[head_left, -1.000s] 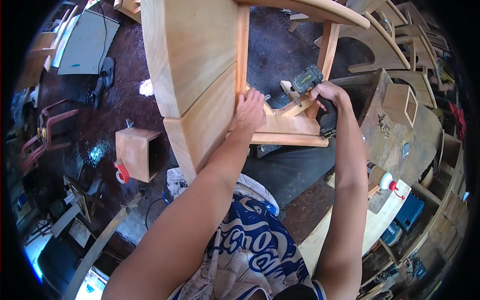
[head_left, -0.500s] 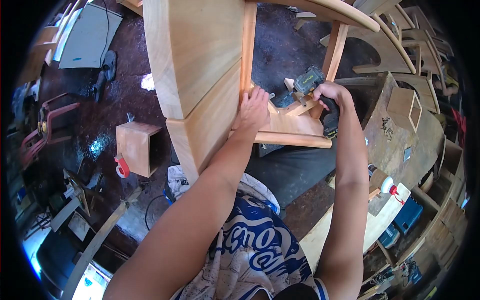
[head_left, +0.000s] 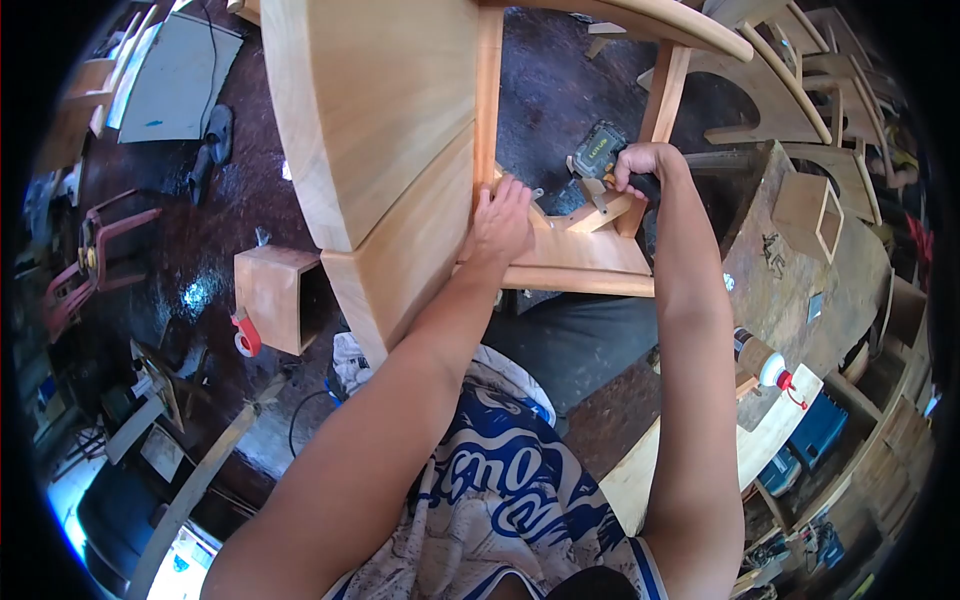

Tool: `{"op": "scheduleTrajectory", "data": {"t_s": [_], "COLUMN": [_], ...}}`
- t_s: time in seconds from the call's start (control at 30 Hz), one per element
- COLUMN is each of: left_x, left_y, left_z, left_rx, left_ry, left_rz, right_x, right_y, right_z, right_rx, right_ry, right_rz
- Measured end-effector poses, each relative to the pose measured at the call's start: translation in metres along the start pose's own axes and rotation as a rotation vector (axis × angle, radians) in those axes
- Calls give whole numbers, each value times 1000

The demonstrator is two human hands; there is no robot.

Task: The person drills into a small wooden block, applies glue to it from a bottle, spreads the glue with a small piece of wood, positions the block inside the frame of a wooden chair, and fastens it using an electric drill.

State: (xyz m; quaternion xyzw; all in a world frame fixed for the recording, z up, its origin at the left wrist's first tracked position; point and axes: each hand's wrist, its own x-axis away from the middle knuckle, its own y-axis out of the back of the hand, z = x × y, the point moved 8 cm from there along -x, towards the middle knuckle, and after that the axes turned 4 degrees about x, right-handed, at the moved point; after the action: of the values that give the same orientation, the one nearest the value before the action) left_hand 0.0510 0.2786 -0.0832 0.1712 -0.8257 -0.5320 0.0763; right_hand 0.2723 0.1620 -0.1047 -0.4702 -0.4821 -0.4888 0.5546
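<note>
A pale wooden chair frame (head_left: pixel 580 281) lies tilted in front of me, its broad wooden panel (head_left: pixel 400 110) on the left. My left hand (head_left: pixel 503 222) rests on the frame's inner corner, fingers laid over the wood and thumb by the upright rail (head_left: pixel 487 100). My right hand (head_left: pixel 643 168) is closed around the handle of a cordless drill (head_left: pixel 600 148), its body pointing down-left toward the frame. Close to the drill is a diagonal corner brace (head_left: pixel 592 213) with a small metal bracket (head_left: pixel 594 190). The drill's tip is hard to make out.
On the right, a worn worktable (head_left: pixel 800 290) carries an open wooden box (head_left: pixel 808 215) and a glue bottle (head_left: pixel 762 360) with a red cap. At left, another wooden box (head_left: pixel 272 300) with red tape (head_left: pixel 245 335) stands on the floor. More chair parts (head_left: pixel 790 95) sit at upper right.
My right hand and the drill have shifted left and slightly up, and the drill has tilted. The chair frame and my left hand have moved slightly left in view.
</note>
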Motion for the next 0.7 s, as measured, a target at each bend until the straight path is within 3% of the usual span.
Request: {"op": "scheduleTrajectory", "data": {"t_s": [0.7], "left_x": [-2], "left_y": [-4], "left_z": [-1], "left_rx": [-20], "left_ry": [6], "left_rz": [72], "right_x": [-2], "right_y": [-6], "right_z": [3], "right_rx": [81], "right_ry": [15], "right_rz": [-33]}}
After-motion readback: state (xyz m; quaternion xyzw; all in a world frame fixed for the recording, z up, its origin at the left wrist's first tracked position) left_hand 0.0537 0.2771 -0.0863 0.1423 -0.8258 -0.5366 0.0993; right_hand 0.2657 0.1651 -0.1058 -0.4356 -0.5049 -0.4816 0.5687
